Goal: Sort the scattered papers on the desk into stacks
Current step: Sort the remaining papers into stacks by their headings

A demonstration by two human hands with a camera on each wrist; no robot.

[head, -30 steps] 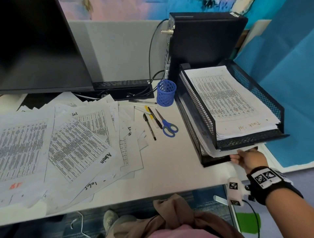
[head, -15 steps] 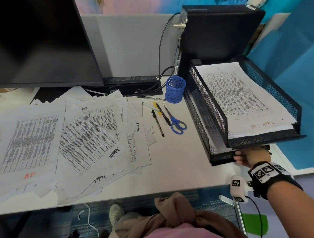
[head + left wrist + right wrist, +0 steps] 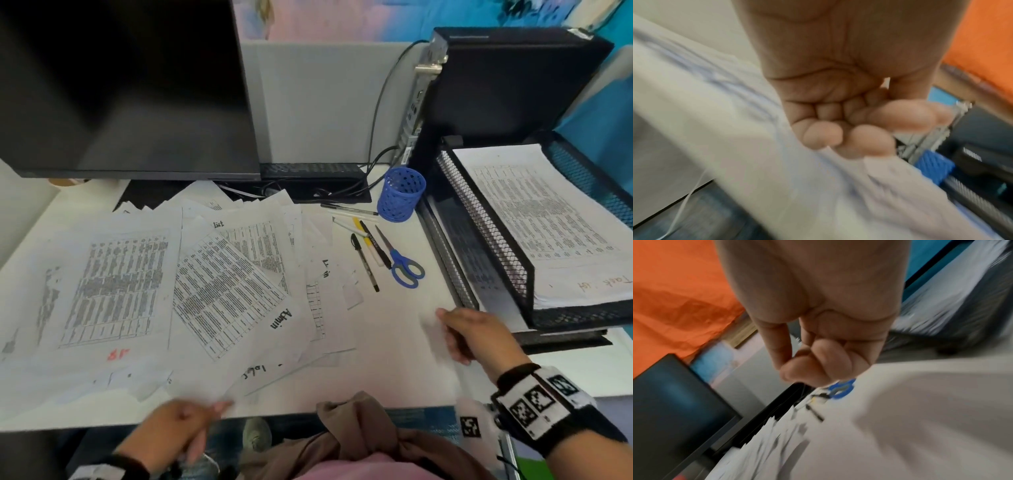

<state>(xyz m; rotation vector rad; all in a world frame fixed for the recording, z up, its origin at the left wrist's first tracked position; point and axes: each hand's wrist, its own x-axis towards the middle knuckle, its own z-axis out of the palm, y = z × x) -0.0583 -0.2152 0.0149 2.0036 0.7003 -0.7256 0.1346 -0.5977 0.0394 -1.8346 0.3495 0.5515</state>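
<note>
Printed sheets (image 3: 219, 291) lie scattered and overlapping across the left and middle of the white desk (image 3: 394, 342). A black mesh tray (image 3: 496, 267) at the right carries a neat paper stack (image 3: 548, 222) on its upper tier. My right hand (image 3: 455, 339) hovers over bare desk just in front of the tray. It is blurred, and in the right wrist view its fingers (image 3: 818, 366) curl in with nothing in them. My left hand (image 3: 212, 418) is at the desk's front edge, its index finger by the nearest sheet's corner. Its loosely bent fingers (image 3: 859, 133) hold nothing.
A dark monitor (image 3: 120, 85) stands at the back left and a black computer case (image 3: 507, 85) behind the tray. A blue mesh pen cup (image 3: 400, 195), blue-handled scissors (image 3: 404, 267) and several pens (image 3: 364, 260) lie between papers and tray. Brown cloth (image 3: 359, 431) covers my lap.
My right hand has left the tray's lower front edge and moved left over the desk. My left hand has come into view at the front edge.
</note>
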